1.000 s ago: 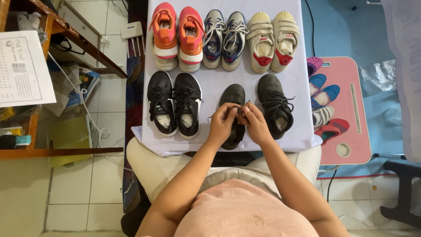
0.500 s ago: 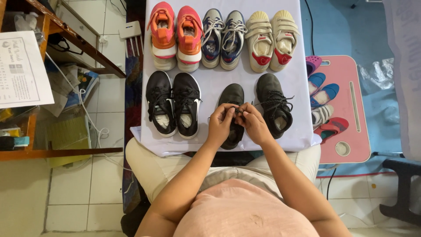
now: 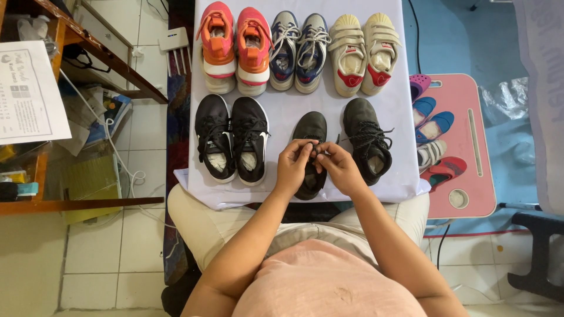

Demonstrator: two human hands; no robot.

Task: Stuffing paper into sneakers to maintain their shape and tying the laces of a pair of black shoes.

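Both hands are meeting over one black shoe (image 3: pixel 310 130), the landmark here, which is lying toe-away on the white-covered table (image 3: pixel 282 108) at its near edge.

Left hand (image 3: pixel 295 165) is sitting on the shoe's left side, fingers curled in, tips pinching at the laces over the shoe's middle. Right hand (image 3: pixel 339 167) is mirroring it from the shoe's right side, fingers also curled and pinching at the same spot. Fingertips of the two hands are nearly touching each other. Only the toe and a strip of the heel of the shoe are showing past the hands.

Just right of the shoe, its black mate (image 3: pixel 367 140) is lying with laces loose and trailing. Left of the shoe, a black pair with white marks (image 3: pixel 232 139) is standing side by side. Beyond the shoe, along the far row: an orange-pink pair (image 3: pixel 236 47), a grey laced pair (image 3: pixel 298 50), a cream strap pair (image 3: pixel 363 51). Well right of the shoe, off the table, a pink tray (image 3: pixel 470 147) is holding small children's shoes (image 3: pixel 433 132).
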